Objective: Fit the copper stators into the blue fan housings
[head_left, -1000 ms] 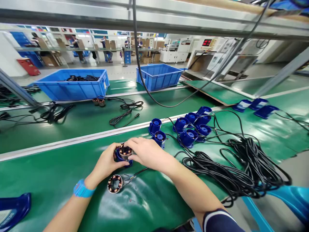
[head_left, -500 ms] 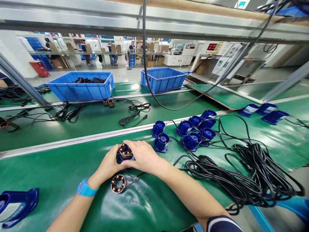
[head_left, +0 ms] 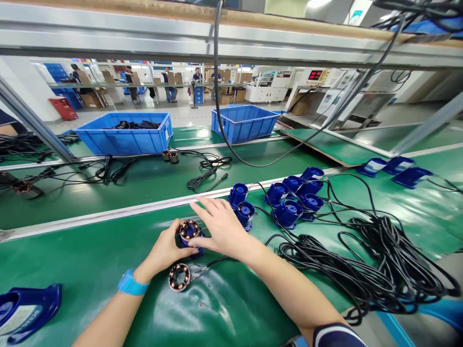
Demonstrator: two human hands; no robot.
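Observation:
My left hand grips a blue housing with a copper-wound stator seated in its top, resting on the green belt. My right hand hovers just right of it, fingers spread and lifted, its thumb near the stator's side. A second loose stator with a thin lead lies on the belt just in front of my hands. Two assembled blue units stand right behind my right hand.
Several more blue units and a big tangle of black cables lie to the right. Blue crates sit across the far belt. A blue cover lies at the near left. A thick black cable hangs overhead.
My right hand has lifted off the stator and opened its fingers. The left hand still holds the housing. The view has shifted slightly.

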